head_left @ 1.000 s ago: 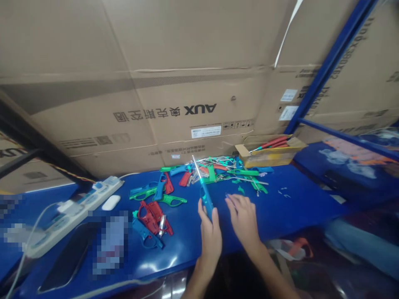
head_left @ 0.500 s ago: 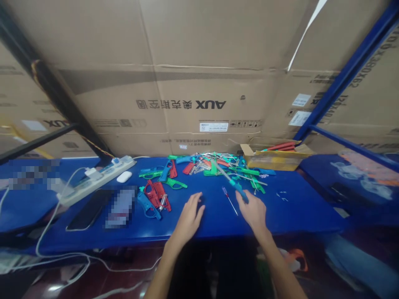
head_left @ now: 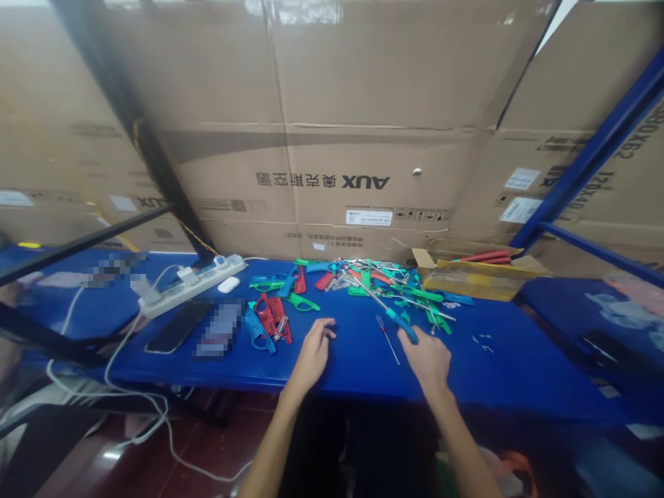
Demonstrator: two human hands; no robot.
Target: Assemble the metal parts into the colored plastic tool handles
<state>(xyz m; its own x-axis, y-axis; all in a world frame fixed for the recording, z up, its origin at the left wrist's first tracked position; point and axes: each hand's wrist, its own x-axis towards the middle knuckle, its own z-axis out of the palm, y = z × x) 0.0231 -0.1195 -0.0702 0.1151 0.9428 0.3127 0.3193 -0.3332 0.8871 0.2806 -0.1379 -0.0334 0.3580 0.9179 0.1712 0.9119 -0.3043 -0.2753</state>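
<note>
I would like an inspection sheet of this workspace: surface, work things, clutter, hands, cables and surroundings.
Surface: glossy blue tabletop.
Work things: blue plastic handle with long metal tube; thin metal screwdriver with purple-red handle, lying on the tabletop.
Clutter: mixed pile of coloured plastic parts and metal rods; flat black phone.
Hands: right hand grips the blue plastic handle; left hand loosely curled, nothing seen in it.
Cables: white cables loop below the tabletop's left side.
Surroundings: brown cardboard behind; blue metal post at right.

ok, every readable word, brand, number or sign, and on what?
"AUX 奥克斯空调", upside down: back cardboard
"AUX", upside down: left cardboard
"120X40", "80X62", partial: right cardboard
White sticker, handling icons: too small to read
</note>
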